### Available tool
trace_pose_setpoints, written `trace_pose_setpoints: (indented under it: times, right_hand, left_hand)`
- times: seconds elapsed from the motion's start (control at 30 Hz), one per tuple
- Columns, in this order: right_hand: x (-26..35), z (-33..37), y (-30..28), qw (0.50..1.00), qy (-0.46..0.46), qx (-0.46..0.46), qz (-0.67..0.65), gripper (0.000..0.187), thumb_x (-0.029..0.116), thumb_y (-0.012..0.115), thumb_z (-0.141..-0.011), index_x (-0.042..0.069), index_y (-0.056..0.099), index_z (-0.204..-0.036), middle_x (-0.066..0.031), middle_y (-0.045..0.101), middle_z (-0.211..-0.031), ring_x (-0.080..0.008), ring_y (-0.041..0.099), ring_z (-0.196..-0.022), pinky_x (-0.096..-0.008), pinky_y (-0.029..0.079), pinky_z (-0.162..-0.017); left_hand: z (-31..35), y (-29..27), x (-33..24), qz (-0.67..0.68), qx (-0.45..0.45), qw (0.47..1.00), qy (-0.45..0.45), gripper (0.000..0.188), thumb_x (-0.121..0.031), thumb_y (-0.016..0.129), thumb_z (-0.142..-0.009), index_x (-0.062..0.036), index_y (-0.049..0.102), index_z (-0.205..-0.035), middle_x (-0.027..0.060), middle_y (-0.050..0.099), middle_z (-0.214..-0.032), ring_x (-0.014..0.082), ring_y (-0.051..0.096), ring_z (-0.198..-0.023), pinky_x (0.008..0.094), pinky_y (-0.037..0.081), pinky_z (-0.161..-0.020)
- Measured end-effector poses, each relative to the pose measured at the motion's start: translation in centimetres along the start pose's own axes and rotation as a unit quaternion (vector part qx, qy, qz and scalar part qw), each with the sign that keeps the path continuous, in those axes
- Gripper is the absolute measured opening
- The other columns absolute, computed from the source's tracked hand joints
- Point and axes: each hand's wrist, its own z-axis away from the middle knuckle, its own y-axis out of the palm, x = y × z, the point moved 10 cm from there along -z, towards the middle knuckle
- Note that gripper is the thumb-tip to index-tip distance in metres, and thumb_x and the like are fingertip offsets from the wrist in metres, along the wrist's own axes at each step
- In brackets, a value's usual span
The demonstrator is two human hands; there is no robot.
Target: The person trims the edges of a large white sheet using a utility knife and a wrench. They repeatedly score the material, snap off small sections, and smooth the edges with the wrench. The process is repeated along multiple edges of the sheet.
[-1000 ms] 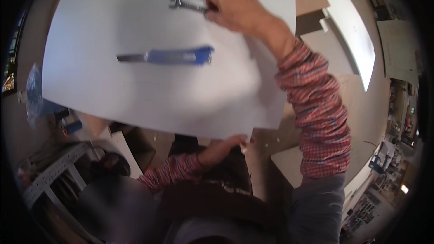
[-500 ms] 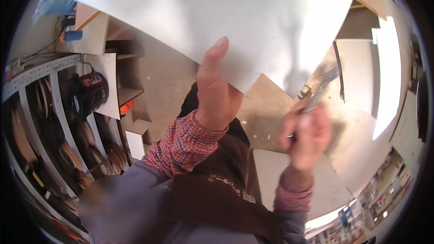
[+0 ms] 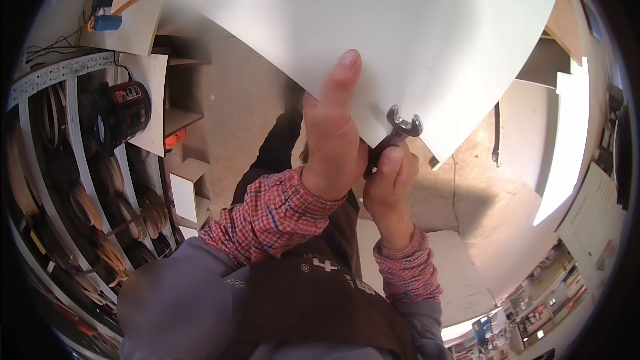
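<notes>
Clamped in the right hand (image 3: pixel 390 187): shiny silver open-ended wrench (image 3: pixel 400 129).
Left hand (image 3: pixel 330 147) pinches the flat white panel (image 3: pixel 433 40) at its edge, near the wrench.

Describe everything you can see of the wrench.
The wrench is silvery, shiny and looks metal, with a two-pronged open end pointing up in the picture. The right hand grips its handle, thumb near the head; a darker stretch of handle shows, and the rest is hidden. The head appears in front of the white panel, near its lower edge; whether they touch is unclear.
</notes>
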Motion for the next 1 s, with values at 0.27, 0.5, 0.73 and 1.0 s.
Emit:
trace_pose_setpoints:
  times: [0.27, 0.5, 0.73, 1.0]
  right_hand:
    - [1.8, -0.4, 0.3, 0.994, -0.08, 0.025, 0.064, 0.045, 0.037, 0.044, -0.111, -0.002, 0.066, -0.111, -0.0156, 0.057, -0.066, -0.0386, 0.061, -0.055, -0.0436, 0.046, -0.052]
    - [2.4, -0.5, 0.6, 0.993, -0.025, 0.075, 0.093, 0.032, 0.027, 0.048, -0.111, 0.003, 0.056, -0.092, -0.0154, 0.055, -0.062, -0.0409, 0.062, -0.055, -0.047, 0.047, -0.051]
    - [1.7, 0.6, 0.7, 0.998, -0.007, 0.012, 0.057, 0.033, 0.025, 0.047, -0.11, -0.003, 0.063, -0.117, -0.0155, 0.058, -0.064, -0.0372, 0.063, -0.055, -0.0438, 0.048, -0.051]
    - [2.1, 0.6, -0.2, 0.994, 0.02, 0.01, 0.11, 0.036, 0.022, 0.049, -0.109, -0.004, 0.063, -0.131, -0.0142, 0.057, -0.064, -0.0329, 0.062, -0.054, -0.041, 0.047, -0.051]
  left_hand:
    - [0.4, 0.3, -0.9, 0.006, -0.031, 0.999, 0.003, 0.033, -0.036, 0.057, -0.107, -0.0053, 0.063, -0.117, 0.0053, 0.068, -0.107, 0.0177, 0.068, -0.092, 0.0338, 0.056, -0.082]
    - [0.4, 0.5, -1.4, -0.018, -0.03, 0.999, 0.028, 0.033, -0.036, 0.057, -0.106, -0.0044, 0.063, -0.113, 0.0064, 0.068, -0.103, 0.0167, 0.069, -0.089, 0.0335, 0.058, -0.079]
    - [0.3, 0.6, -1.2, -0.051, 0.006, 0.999, -0.015, 0.033, -0.035, 0.056, -0.106, -0.0033, 0.062, -0.114, 0.0095, 0.068, -0.101, 0.0175, 0.069, -0.083, 0.0329, 0.059, -0.072]
    - [0.6, 0.3, -1.0, -0.021, -0.019, 0.999, 0.017, 0.032, -0.033, 0.057, -0.106, -0.0036, 0.061, -0.12, 0.0072, 0.066, -0.112, 0.0167, 0.065, -0.104, 0.0334, 0.052, -0.093]
